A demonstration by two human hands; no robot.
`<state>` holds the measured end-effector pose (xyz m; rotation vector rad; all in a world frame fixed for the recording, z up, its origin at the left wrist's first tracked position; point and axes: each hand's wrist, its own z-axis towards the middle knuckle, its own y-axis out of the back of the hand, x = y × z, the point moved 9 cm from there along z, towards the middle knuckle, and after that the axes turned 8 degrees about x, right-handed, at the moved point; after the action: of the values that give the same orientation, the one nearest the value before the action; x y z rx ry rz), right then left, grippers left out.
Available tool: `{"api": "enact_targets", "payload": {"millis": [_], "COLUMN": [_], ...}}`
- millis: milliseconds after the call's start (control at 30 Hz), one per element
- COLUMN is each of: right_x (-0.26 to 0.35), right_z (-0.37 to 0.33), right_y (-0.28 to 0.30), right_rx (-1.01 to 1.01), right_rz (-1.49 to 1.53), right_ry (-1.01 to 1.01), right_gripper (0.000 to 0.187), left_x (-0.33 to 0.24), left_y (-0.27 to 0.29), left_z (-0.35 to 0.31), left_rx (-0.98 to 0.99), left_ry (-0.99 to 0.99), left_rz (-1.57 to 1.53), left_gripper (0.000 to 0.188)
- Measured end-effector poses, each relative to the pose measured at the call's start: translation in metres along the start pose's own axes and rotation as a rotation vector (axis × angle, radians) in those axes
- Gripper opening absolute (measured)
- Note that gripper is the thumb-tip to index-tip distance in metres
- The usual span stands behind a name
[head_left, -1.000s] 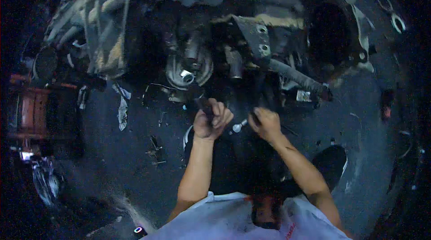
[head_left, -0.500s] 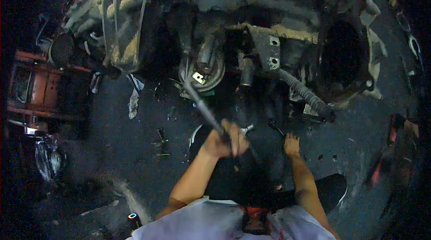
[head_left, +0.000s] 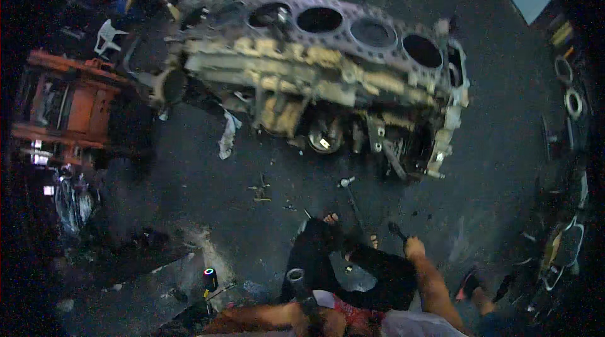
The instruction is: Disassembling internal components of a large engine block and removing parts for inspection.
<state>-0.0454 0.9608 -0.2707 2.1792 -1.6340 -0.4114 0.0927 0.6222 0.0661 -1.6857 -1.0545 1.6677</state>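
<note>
Close to my body, my left hand (head_left: 331, 321) is closed around a dark pipe (head_left: 297, 279), its round hollow end tilted up toward me. My right hand (head_left: 414, 247) is wrapped around the end of a short dark tool (head_left: 397, 230) with a rounded head, low over the floor; its exact kind is too dim to tell. Ahead stands a large engine block (head_left: 302, 59) with a row of open cylinder bores. On its near lower side a round metal part (head_left: 325, 137) carries a bright spot. A long-handled wrench with a silver head (head_left: 346, 182) lies on the floor before my feet.
An orange machine frame (head_left: 75, 100) stands at the left, with a white plastic chair (head_left: 110, 39) behind it. A pale rag (head_left: 229, 135) and small metal parts (head_left: 260, 190) lie on the floor. A black cylinder with a lit ring (head_left: 210, 279) stands at lower left.
My left hand has drawn the long bar back from the engine toward my body. My right hand has closed on the dark tool. The view has tipped up and back, showing the engine's top.
</note>
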Motion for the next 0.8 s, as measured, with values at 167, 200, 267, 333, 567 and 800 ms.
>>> {"api": "enact_targets", "payload": {"millis": [167,200,267,333,567,800], "right_x": [-0.002,-0.002,0.005,0.017,0.075,0.108], "right_z": [-0.109,-0.123,-0.126,-0.125,-0.03,-0.062], "right_y": [0.037,0.047,0.047,0.06,0.057,0.106], "right_rx": [-0.037,-0.165,-0.189,-0.435,-0.321,-0.296], "right_rz": [0.152,0.221,0.242,0.271,-0.116,0.047], "right_ry": [-0.021,-0.042,0.014,0.22,0.415,0.581], "right_gripper": [0.025,0.026,0.026,0.017,0.024,0.023], "left_x": [-0.078,-0.09,-0.103,-0.107,-0.076,-0.066], "left_y": [-0.08,-0.093,-0.114,-0.133,-0.175,-0.211], "left_z": [-0.05,-0.058,-0.077,-0.099,-0.169,-0.137], "left_rx": [-0.076,-0.077,-0.08,-0.074,-0.146,-0.136], "left_ry": [-0.029,-0.04,-0.068,-0.106,-0.37,-0.521], "left_rz": [0.017,0.02,0.02,0.015,-0.101,-0.057], "left_gripper": [0.033,0.033,0.032,0.031,0.03,0.03]}}
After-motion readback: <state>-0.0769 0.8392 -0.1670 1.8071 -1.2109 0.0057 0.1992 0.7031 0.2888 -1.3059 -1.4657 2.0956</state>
